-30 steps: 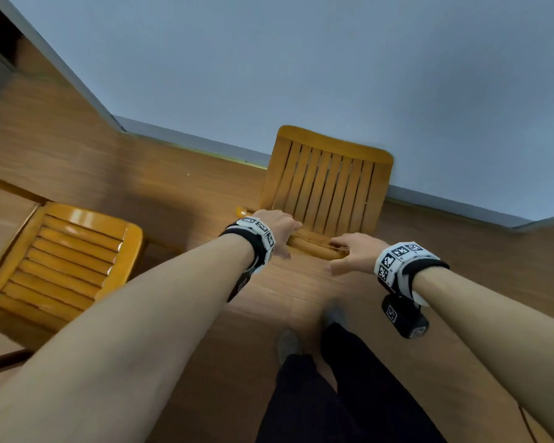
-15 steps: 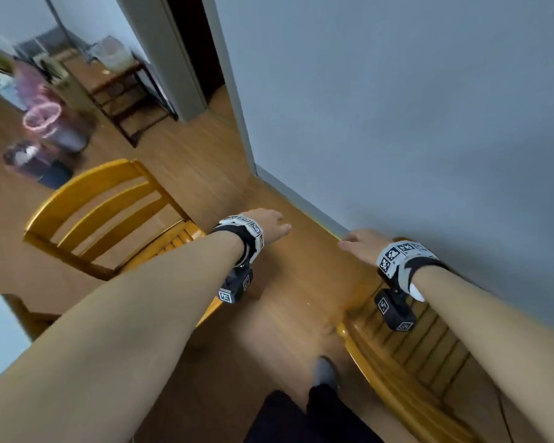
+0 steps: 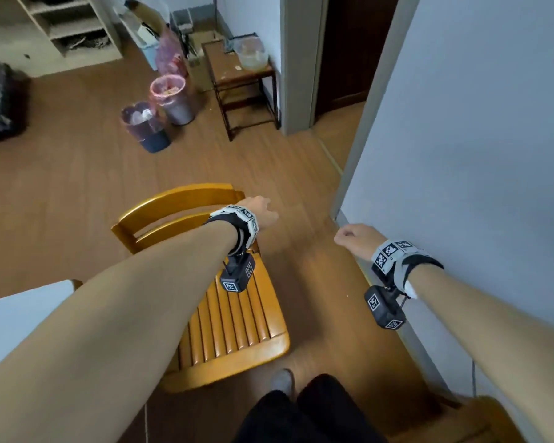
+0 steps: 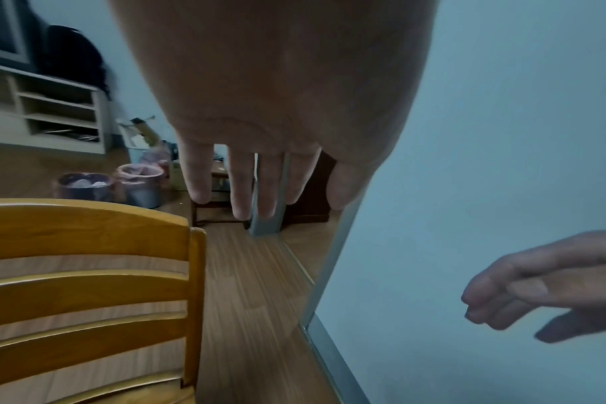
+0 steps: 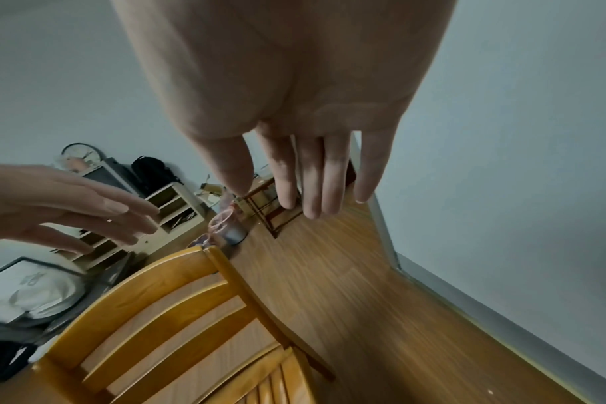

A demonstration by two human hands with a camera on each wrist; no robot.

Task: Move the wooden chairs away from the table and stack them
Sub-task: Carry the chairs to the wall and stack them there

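Note:
A yellow wooden chair (image 3: 234,321) with a slatted seat stands in front of me, its ladder back (image 3: 173,203) on the far side. My left hand (image 3: 264,212) hovers over the right end of that back, fingers straight, holding nothing; the left wrist view shows the left hand (image 4: 260,196) above and right of the chair back (image 4: 87,273). My right hand (image 3: 349,235) hangs over bare floor between the chair and the wall; in its wrist view the right hand (image 5: 305,191) is relaxed and holds nothing. A second wooden chair (image 3: 480,420) shows at the bottom right corner by the wall.
A white table (image 3: 13,324) edge sits at the left. A grey wall (image 3: 477,155) runs along the right, with a doorway (image 3: 349,49) beyond it. Two lined bins (image 3: 160,110), a small side table (image 3: 240,78) and a shelf unit (image 3: 68,30) stand at the far end.
Both hands have come off the chair by the wall. My view has swung left, and the hands now hover by the other chair's back.

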